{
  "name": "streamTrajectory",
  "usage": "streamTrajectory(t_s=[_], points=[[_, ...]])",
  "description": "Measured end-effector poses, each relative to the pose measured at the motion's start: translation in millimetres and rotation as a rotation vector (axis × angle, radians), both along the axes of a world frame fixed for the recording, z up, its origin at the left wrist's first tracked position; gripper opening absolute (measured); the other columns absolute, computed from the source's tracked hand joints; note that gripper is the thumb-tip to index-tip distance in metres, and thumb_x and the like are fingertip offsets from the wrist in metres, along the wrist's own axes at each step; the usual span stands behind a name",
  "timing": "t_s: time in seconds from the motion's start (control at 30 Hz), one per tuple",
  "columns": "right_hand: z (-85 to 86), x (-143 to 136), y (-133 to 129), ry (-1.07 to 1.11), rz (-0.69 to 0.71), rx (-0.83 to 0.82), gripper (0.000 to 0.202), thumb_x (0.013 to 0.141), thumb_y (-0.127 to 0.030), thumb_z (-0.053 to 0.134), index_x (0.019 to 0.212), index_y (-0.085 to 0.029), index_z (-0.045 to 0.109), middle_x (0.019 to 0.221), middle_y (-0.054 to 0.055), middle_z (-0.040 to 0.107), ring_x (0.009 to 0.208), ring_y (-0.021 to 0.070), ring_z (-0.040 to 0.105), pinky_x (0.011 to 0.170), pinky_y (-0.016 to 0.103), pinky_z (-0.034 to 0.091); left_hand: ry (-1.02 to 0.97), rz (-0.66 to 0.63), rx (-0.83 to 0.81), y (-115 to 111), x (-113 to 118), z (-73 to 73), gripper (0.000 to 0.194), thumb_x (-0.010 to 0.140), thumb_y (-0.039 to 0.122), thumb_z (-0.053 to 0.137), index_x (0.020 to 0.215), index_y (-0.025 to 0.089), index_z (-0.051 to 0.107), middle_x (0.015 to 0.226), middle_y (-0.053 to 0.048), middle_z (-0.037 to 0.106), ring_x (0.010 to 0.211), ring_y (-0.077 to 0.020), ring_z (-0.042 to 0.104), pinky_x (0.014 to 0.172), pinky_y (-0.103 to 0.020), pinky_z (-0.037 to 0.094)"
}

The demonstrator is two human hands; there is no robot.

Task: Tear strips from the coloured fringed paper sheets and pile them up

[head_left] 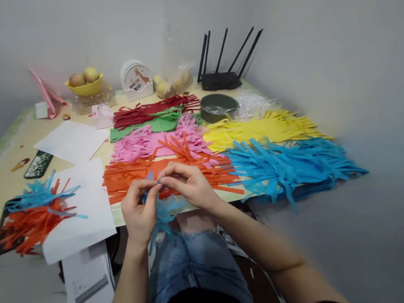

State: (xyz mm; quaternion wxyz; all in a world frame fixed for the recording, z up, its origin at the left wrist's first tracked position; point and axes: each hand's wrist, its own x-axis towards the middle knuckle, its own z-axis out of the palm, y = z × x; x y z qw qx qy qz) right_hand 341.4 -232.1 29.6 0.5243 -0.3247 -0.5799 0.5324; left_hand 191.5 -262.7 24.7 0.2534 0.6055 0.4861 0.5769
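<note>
Both hands, left [141, 206] and right [191, 185], pinch a strand of blue fringe [164, 217] between their fingers (orange fringe [116, 179] lies just beyond).

No text can be read with certainty. Two lines of coloured lettering on the white giraffe holder [137, 80], far left of centre, are blurred; the print on the hanging papers [88, 283], near left, is too small to make out.

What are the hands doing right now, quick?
Left hand: fingers closed on blue fringed paper.
Right hand: fingertips pinched at the paper's top end.
</note>
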Motion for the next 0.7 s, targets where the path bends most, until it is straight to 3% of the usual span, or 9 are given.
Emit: streamTrajectory(t_s=[0.13, 0.3, 0.47, 0.7], points=[[-3.1, 2.8, 1.9, -0.119, -0.087, 0.057, 0.024, 0.082, -0.043, 0.075, 0.086, -0.020, 0.073, 0.079, 0.002, 0.067, 0.067, 0.0129, 0.059, 0.063, 0.026, 0.049, -0.130, -0.042, -0.144, -2.5, 1.0, -1.4, 0.016, 0.084, 0.031, 0.073, 0.092, 0.018, 0.068, 0.088, -0.004, 0.072, 0.083, -0.0164, 0.071, 0.078, -0.026, 0.055], [9.3, 14.7, 9.9, -0.237, 0.040, 0.140, 0.015, 0.084, -0.035, 0.073, 0.085, -0.020, 0.077, 0.080, 0.003, 0.071, 0.071, 0.0139, 0.065, 0.065, 0.026, 0.051, -0.264, -0.104, -0.222, -2.9, -1.2, -7.5, 0.022, 0.084, 0.034, 0.074, 0.092, 0.018, 0.061, 0.083, -0.004, 0.073, 0.078, -0.0177, 0.073, 0.075, -0.027, 0.055], [21.6, 16.3, 8.4, -0.391, 0.013, 0.287, 0.008, 0.086, -0.024, 0.071, 0.081, -0.022, 0.078, 0.078, 0.003, 0.073, 0.072, 0.0147, 0.065, 0.068, 0.027, 0.051, -0.414, -0.191, -0.326, -2.2, -1.4, -7.9, 0.035, 0.077, 0.038, 0.081, 0.097, 0.018, 0.061, 0.082, -0.005, 0.076, 0.078, -0.0198, 0.075, 0.071, -0.026, 0.055], [23.4, 4.0, 2.4, -0.513, -0.080, 0.524, 0.011, 0.087, -0.021, 0.069, 0.082, -0.026, 0.077, 0.072, 0.003, 0.071, 0.065, 0.0164, 0.064, 0.063, 0.031, 0.052, -0.737, -0.307, -0.412, 1.9, -4.7, -12.2, 0.044, 0.065, 0.047, 0.088, 0.075, 0.017, 0.057, 0.065, -0.002, 0.072, 0.060, -0.0148, 0.070, 0.063, -0.025, 0.055]])
